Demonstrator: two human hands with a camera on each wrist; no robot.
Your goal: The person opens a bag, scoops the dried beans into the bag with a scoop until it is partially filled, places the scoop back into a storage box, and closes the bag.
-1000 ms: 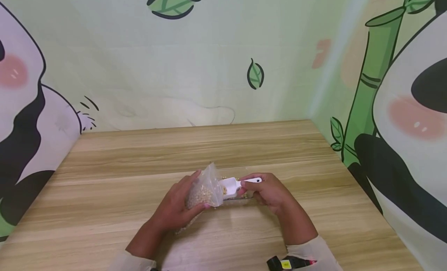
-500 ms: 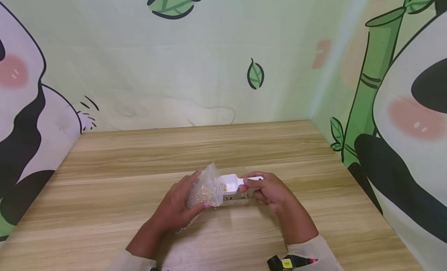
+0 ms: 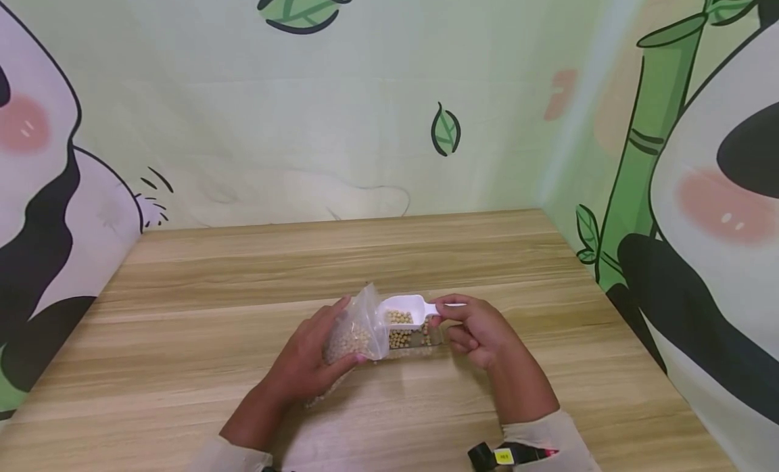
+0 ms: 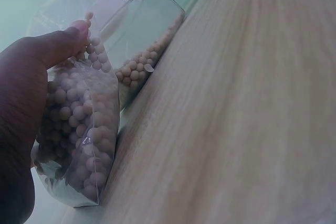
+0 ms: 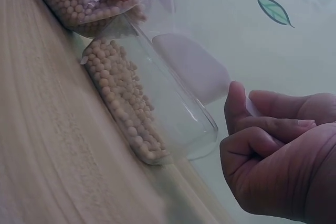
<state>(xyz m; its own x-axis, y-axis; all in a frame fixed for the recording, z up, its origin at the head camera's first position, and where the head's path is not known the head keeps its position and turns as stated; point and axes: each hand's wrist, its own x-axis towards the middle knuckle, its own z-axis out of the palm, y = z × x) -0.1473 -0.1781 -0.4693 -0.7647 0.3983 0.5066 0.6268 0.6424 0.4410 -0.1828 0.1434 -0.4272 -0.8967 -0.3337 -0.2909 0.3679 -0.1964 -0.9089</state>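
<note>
My left hand (image 3: 307,357) grips a clear plastic bag of round beige soybeans (image 3: 353,337), its mouth spread toward the right. In the left wrist view the thumb presses the bag near its opening, with beans gathered there. My right hand (image 3: 483,337) pinches the handle of a white scoop (image 3: 418,310) between thumb and fingers. Some soybeans lie in the scoop, which is over a clear rectangular container (image 5: 178,106) beside the bag mouth. Soybeans (image 5: 118,93) line the bottom of that container. The handle is mostly hidden by my right fingers.
A wood-grain table (image 3: 243,269) bears the bag and the container. Behind it rises a pale green wall (image 3: 377,86) with painted leaves, and panda pictures stand at both sides. A black device (image 3: 505,455) is strapped at the right sleeve.
The right hand has raised and levelled the scoop, drawing it slightly away from the bag. Soybeans in the scoop and in the container now show more. The left hand stays put.
</note>
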